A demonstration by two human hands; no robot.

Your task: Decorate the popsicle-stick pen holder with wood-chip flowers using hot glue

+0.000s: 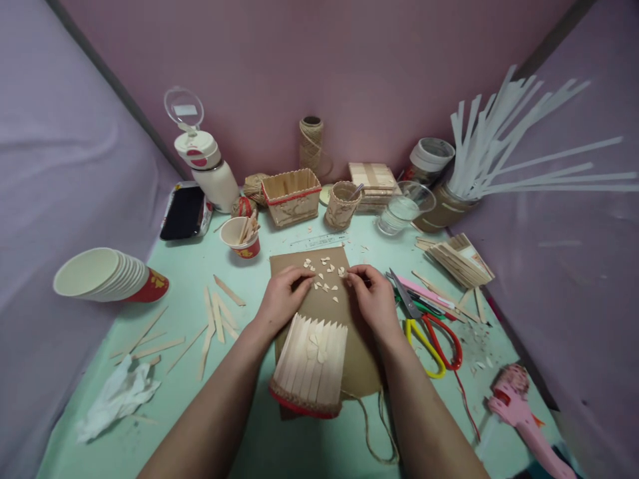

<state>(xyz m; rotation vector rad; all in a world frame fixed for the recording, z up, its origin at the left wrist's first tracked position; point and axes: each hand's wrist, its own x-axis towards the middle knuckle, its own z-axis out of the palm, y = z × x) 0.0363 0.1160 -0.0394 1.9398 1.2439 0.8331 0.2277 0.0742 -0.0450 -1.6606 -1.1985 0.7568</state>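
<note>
Small pale petal-shaped wooden chips [325,287] lie scattered on a brown cardboard sheet [319,309]. My left hand [288,296] rests at the sheet's left side, thumb and forefinger drawn together beside the chips; whatever is between them is too small to make out. On the right, the fingertips of my right hand [372,296] pinch at a small clustered wooden petal piece [342,271]. Nearer to me, between my forearms, lies a fan-shaped panel of wooden sticks [309,366] with pointed tops, a petal decoration and a red-and-brown trimmed lower edge.
Scissors [419,319] and pens lie right of the cardboard, with a pink glue gun [524,419] at the front right. Loose sticks [214,316] and stacked paper cups [110,276] are left. Behind stand a stick basket [292,199], a water cup [399,213] and white strips [479,146].
</note>
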